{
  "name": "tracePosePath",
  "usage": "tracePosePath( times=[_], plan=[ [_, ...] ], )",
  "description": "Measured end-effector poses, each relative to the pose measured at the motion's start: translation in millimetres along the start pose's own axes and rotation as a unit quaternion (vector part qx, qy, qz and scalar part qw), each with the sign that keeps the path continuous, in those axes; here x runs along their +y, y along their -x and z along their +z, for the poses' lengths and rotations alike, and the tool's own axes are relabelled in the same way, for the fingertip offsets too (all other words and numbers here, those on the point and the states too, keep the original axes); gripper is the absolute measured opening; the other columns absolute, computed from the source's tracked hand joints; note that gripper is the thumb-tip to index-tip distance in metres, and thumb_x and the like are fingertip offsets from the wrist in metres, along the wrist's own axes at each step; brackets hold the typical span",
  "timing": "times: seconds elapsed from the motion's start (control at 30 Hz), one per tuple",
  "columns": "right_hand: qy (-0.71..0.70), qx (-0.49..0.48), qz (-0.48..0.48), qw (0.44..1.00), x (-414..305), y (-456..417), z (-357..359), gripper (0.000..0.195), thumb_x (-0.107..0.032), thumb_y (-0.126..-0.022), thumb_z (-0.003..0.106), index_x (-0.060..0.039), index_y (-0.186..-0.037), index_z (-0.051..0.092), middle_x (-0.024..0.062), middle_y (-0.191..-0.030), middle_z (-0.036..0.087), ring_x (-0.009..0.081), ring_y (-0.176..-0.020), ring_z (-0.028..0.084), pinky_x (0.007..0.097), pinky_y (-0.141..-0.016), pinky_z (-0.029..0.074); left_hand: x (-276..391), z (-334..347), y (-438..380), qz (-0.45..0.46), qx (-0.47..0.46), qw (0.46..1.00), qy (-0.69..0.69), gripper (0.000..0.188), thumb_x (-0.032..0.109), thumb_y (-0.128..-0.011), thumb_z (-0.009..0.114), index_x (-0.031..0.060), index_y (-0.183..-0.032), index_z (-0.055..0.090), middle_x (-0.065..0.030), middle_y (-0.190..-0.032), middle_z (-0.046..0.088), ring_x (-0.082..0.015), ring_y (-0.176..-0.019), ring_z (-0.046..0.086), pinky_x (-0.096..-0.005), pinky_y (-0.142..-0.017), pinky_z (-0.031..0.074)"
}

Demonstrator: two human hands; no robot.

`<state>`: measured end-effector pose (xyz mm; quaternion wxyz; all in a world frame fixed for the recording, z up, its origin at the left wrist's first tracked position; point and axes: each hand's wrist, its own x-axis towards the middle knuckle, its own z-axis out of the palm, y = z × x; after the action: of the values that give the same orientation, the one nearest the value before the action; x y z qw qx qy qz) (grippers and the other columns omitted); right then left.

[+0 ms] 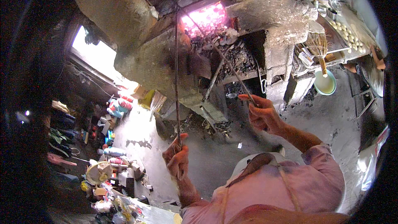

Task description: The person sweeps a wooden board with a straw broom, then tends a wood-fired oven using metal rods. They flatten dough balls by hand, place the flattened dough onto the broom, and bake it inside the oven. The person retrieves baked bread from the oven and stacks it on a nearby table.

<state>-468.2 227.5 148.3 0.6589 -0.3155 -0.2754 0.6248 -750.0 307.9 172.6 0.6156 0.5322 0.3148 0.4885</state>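
My left hand [178, 157] grips the lower end of a long thin metal rod [176, 68], which runs up past the left side of a glowing furnace opening. Another long metal rod [231, 67] is held near its end by my right hand [262, 113]; it slants up and left across the opening. Inside the furnace lie bright glowing coals [205, 18], with grey ash [228, 39] at the mouth. The far tips of both rods are hard to make out.
Masonry [279, 37] surrounds the opening. At right are a straw broom [317, 44], a basin of cloudy liquid [325, 82] and rows of pale dough pieces [346, 37]. A second broom [157, 102] stands at left; bottles and clutter line the left floor. A stick [216, 77] leans below the opening.
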Motion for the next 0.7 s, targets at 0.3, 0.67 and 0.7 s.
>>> tracePosePath(
  times=[0.3, 0.67, 0.7],
  plan=[
    [0.086, 0.041, -0.067, 0.993, -14.7, -26.3, 3.2, 0.044, -0.026, -0.088, 0.051, -0.01, -0.128, 0.039, -0.0075, -0.054, 0.029, 0.0011, -0.04, 0.023, 0.0184, -0.033, 0.018, -6.7, -9.2, 74.9, 0.006, -0.044, 0.992, 0.118, 0.056, 0.001, -0.065, 0.056, -0.0248, -0.11, 0.035, 0.0003, -0.062, 0.037, -0.005, -0.052, 0.028, -0.0169, -0.049, 0.024],
    [0.148, 0.072, -0.089, 0.982, -22.8, -29.7, -11.2, 0.043, -0.014, -0.09, 0.047, -0.0119, -0.131, 0.036, -0.0076, -0.052, 0.029, 0.002, -0.038, 0.025, 0.0199, -0.034, 0.018, -65.7, 0.0, 32.6, -0.088, 0.119, 0.969, -0.2, 0.048, -0.002, -0.069, 0.056, -0.0132, -0.114, 0.046, 0.0031, -0.058, 0.044, -0.0006, -0.045, 0.033, -0.0171, -0.04, 0.021],
    [0.149, 0.072, -0.089, 0.982, -22.9, -29.6, -14.5, 0.043, -0.013, -0.089, 0.047, -0.0119, -0.131, 0.036, -0.0077, -0.051, 0.029, 0.0021, -0.038, 0.025, 0.0199, -0.034, 0.018, -71.5, 1.9, 22.5, -0.062, 0.102, 0.983, -0.137, 0.047, -0.001, -0.07, 0.057, -0.0128, -0.114, 0.046, 0.0027, -0.059, 0.045, -0.0005, -0.046, 0.033, -0.0168, -0.04, 0.022]
  ],
)
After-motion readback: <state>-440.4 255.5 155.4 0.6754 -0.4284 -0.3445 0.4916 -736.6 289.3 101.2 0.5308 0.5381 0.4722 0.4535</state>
